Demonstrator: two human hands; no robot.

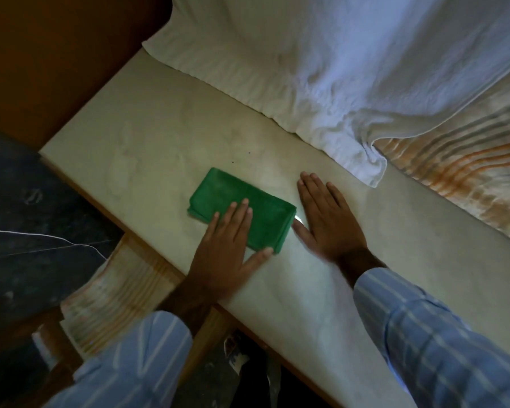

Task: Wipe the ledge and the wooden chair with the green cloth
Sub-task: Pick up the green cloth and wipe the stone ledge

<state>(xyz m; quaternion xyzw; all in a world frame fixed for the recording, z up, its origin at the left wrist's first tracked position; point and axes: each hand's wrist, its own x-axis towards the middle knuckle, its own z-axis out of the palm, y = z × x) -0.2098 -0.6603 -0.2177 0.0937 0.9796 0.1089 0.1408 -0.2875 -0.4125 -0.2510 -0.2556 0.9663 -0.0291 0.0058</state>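
A folded green cloth (248, 201) lies flat on the pale stone ledge (147, 136) near its front edge. My left hand (227, 251) rests palm down on the near part of the cloth, fingers spread and thumb at the cloth's right corner. My right hand (327, 219) lies flat on the bare ledge just right of the cloth, fingers apart, holding nothing. Below the ledge at the lower left, a piece of light striped wood (115, 293) shows; whether it is the wooden chair I cannot tell.
A white towel (321, 72) hangs down over the back of the ledge. A striped orange and grey mat (465, 169) covers the right part. A brown wall (50, 60) closes the left end. Dark stone floor (33, 225) lies below.
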